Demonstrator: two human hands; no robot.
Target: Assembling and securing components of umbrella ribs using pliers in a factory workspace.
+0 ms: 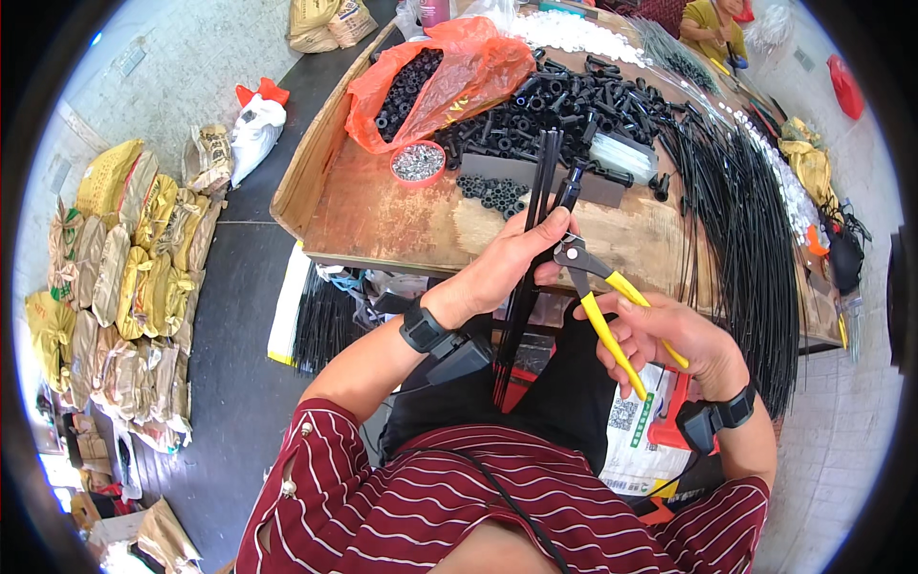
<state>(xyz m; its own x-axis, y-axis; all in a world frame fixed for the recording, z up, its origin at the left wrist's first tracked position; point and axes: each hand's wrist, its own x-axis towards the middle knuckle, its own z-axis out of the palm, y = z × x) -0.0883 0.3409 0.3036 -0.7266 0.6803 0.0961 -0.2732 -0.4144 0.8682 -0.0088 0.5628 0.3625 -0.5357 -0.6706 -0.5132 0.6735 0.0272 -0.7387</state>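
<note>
In my left hand [502,266] is a bundle of thin black rods [546,177], upright above the table edge and hanging down toward my lap. A black tubular fitting [571,185] with a narrower tip stands beside the rods, between the thumb and fingers of the same hand. My right hand [677,335] holds pliers [602,327] with yellow handles, which are spread apart. Their dark head is right by my left fingertips, at the lower end of the fitting. Whether the jaws grip it is hidden by the fingers.
On the wooden table [363,225] lie a red bag [469,72] of black parts, a heap of black fittings [574,100], a round tub [418,163] of small metal pieces and black nuts [492,194]. Long black rods [746,230] drape over the right edge. Another person [710,33] sits beyond.
</note>
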